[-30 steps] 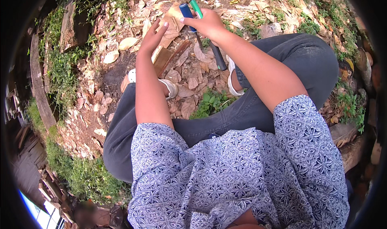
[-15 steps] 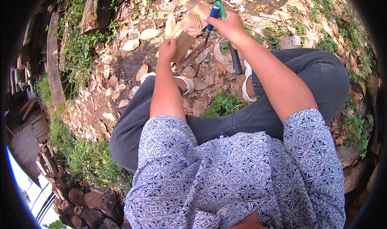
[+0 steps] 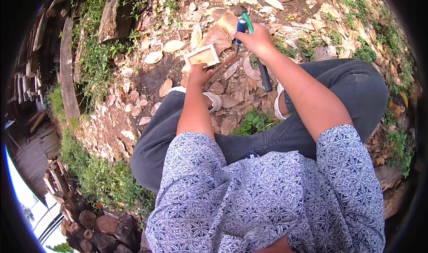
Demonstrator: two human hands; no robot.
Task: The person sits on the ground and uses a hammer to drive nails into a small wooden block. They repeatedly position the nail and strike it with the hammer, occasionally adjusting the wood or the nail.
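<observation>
A small wooden frame with a raised pale rim and a flat tan panel [image 3: 203,57] faces up in front of me. My left hand [image 3: 199,75] grips its near edge, with the fingers over the rim. My right hand [image 3: 257,38] is closed round a screwdriver-like tool with a blue handle [image 3: 241,26] and a thin shaft pointing down. The same hand also holds a hammer with a green neck and black grip [image 3: 265,78], its metal head at the far end. The tool's tip is hard to make out against the leaves.
Dry leaves [image 3: 174,46] cover the soil around my shoes [image 3: 216,102]. A thin brown strip [image 3: 224,65] lies beyond them. Old timber posts [image 3: 68,70] and weeds stand at the left, with stacked logs [image 3: 107,224] at the lower left.
My left hand has turned the wooden piece over, so its rimmed side now shows instead of the flat face. The right hand keeps the hammer and blue-handled tool, barely shifted.
</observation>
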